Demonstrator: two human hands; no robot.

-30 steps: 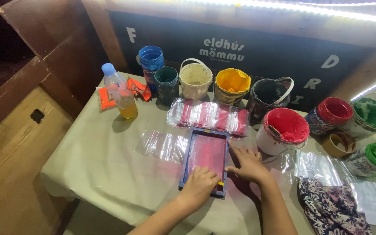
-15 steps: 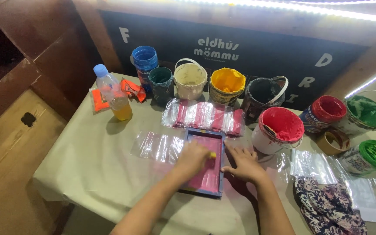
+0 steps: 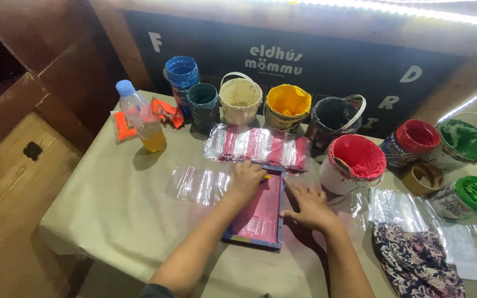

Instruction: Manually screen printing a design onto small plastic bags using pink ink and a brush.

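Left hand (image 3: 247, 179) curled, fingers closed round a small yellow-tipped tool (image 3: 266, 176), pressing it at far end of pink screen frame (image 3: 260, 212) at table (image 3: 111, 209) centre. Right hand (image 3: 310, 207) flat, fingers spread, on frame's right edge, near red paint bucket (image 3: 354, 163).

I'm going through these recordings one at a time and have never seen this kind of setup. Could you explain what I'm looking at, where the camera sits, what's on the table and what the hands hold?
There is no machine: a person works with bare hands, filmed by a camera on their head looking down. On the paper-covered table lies a small printing screen frame smeared pink. The left hand presses a small yellow-edged tool, mostly hidden, at the frame's far end; the right hand rests flat beside the frame's right edge, holding nothing. Behind stand open paint buckets in several colours, printed clear bags and a drink bottle.
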